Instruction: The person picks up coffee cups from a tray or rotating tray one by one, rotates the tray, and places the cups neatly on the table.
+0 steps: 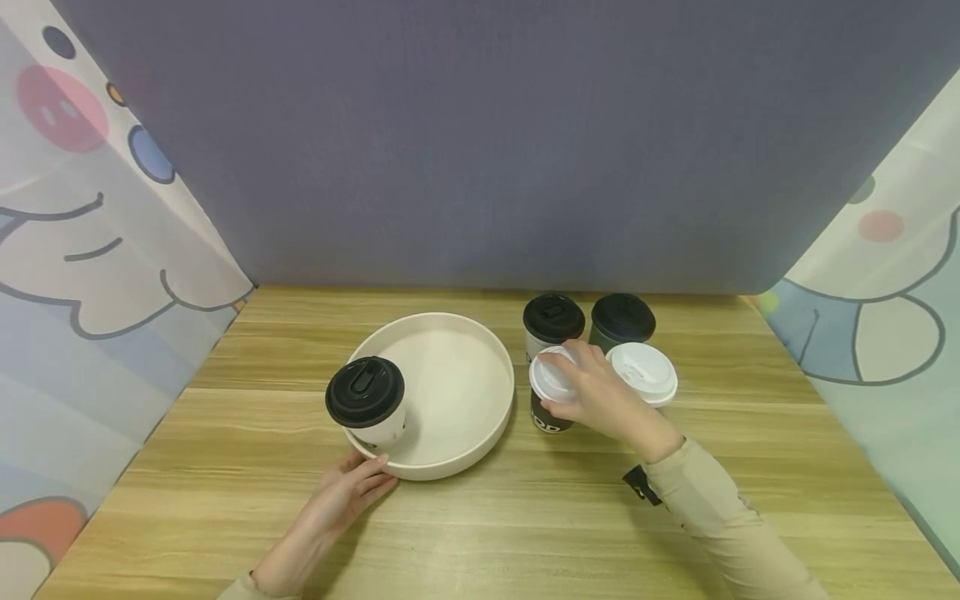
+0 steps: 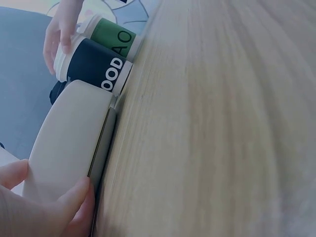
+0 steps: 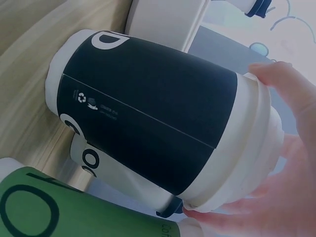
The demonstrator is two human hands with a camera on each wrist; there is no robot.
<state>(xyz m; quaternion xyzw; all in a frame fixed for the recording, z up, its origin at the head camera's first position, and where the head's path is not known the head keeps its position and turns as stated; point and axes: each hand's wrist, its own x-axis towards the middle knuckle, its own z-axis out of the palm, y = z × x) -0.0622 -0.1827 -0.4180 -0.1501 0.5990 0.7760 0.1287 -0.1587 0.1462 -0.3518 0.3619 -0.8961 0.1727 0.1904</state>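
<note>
My right hand point(image 1: 600, 402) grips a dark paper cup point(image 3: 148, 108) from above by its white lid point(image 1: 550, 379), fingers and thumb on either side of the lid's edge. The cup is upright with its base right at the table. At the front left of a round cream bowl point(image 1: 465, 387), my left hand point(image 1: 351, 490) holds the wall, thumb near the rim and fingers low by the base. Inside that bowl, on its left side, stands a white paper cup with a black lid point(image 1: 365, 392).
Close to the right hand stand a green cup point(image 3: 34, 205) with a white lid point(image 1: 642, 371), a white cup with a black lid point(image 1: 553, 318) and another black-lidded cup point(image 1: 622, 318). A grey panel point(image 1: 480, 150) rises behind the wooden table point(image 1: 487, 542). Patterned curtains flank both sides.
</note>
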